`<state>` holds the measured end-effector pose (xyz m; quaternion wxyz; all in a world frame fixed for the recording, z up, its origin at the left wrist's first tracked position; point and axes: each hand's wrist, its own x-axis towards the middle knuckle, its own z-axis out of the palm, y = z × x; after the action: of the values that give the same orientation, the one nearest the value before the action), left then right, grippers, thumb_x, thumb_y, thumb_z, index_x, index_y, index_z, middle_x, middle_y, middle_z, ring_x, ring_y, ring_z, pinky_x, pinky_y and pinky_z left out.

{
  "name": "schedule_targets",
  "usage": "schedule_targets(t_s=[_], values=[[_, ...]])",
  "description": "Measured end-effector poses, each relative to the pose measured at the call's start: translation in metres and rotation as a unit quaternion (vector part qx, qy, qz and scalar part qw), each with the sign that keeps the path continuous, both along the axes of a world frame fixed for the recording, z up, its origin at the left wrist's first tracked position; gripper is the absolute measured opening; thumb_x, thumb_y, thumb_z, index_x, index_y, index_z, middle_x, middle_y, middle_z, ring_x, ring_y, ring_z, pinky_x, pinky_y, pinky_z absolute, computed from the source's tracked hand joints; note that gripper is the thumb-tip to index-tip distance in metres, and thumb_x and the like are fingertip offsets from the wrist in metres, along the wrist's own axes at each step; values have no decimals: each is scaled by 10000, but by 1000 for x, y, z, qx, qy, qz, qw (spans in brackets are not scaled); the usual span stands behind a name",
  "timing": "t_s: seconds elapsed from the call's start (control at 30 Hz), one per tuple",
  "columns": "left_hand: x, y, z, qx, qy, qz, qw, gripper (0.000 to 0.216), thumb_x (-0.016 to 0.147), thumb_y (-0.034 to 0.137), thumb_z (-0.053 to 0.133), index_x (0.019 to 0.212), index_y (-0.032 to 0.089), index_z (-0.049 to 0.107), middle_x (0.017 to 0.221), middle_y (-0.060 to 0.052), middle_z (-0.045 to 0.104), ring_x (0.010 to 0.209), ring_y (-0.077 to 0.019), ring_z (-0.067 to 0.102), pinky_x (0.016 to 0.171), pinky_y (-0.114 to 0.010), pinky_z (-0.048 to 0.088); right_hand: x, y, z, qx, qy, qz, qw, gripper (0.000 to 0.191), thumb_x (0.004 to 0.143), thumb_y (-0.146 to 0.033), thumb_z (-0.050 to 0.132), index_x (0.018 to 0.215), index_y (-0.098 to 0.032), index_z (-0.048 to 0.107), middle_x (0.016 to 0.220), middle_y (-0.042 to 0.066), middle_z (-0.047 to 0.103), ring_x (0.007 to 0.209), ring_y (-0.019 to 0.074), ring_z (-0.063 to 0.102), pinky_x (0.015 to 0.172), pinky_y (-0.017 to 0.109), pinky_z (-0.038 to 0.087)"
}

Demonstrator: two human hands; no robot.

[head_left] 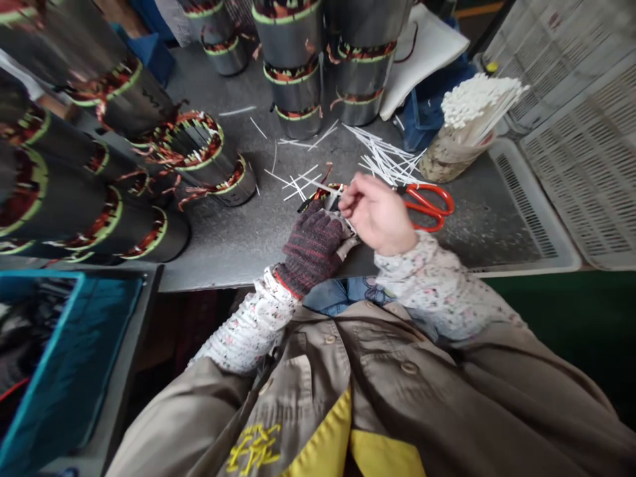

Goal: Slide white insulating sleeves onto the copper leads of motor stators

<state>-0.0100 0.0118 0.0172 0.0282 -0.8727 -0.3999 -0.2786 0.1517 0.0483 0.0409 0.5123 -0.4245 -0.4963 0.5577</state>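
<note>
A thin white strip (320, 187) is pinched at one end between the closed fingers (349, 201) of the right hand (380, 217) and is held just above the worktop (238, 232). The gloved left hand (314, 244) is pressed against the right hand from the left, its fingers curled shut; what is gripped inside them cannot be told. Orange-handled scissors (427, 202) are laid just right of the fingers. Loose white strips (387, 159) are scattered beyond the fingers, and a tub of white sticks (460, 142) is stood farther off to the right. Wound stators (199, 142) are stacked well beyond and to the left of the fingers.
</note>
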Motion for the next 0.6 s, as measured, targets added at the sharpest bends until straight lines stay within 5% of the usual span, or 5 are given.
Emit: schedule_targets(t_s=[0.1,0.2,0.27,0.4,0.6], values=[[-12,4,5,-40,-12,-7,999,243,996,419,621,919,192,662,944,-58,750,956,-228,707,1062,-485,538,4,5,-13,117,-93,-42,988,410,983,-607,431,792,-251,497,795,43,626,744,176,640,655,327,539],[-20,5,12,-72,-38,4,997,221,960,401,683,997,183,662,1057,-76,755,1050,-225,710,1011,-432,565,58,7,-24,250,-348,-71,901,294,891,-492,598,752,-237,554,1036,128,703,951,258,673,792,400,566],[-18,4,15,-69,-12,25,997,375,921,451,727,1150,161,661,1232,-130,723,1189,-264,677,1063,-460,544,99,14,-27,225,-549,-31,805,149,841,-325,605,880,-190,656,1080,177,710,1007,313,673,858,434,552],[-5,6,22,-75,152,66,983,476,868,528,760,1085,105,725,1134,-187,739,1162,-352,672,1147,-571,462,131,34,-21,108,-764,65,633,543,827,-167,521,1354,-89,624,1118,225,696,900,317,694,775,393,505],[-13,12,20,-78,189,39,978,513,913,628,665,997,129,751,1006,-153,747,1097,-321,689,1174,-552,439,122,53,-14,25,-801,112,588,798,780,-298,668,1551,-196,487,1169,217,689,809,279,668,663,340,428]])
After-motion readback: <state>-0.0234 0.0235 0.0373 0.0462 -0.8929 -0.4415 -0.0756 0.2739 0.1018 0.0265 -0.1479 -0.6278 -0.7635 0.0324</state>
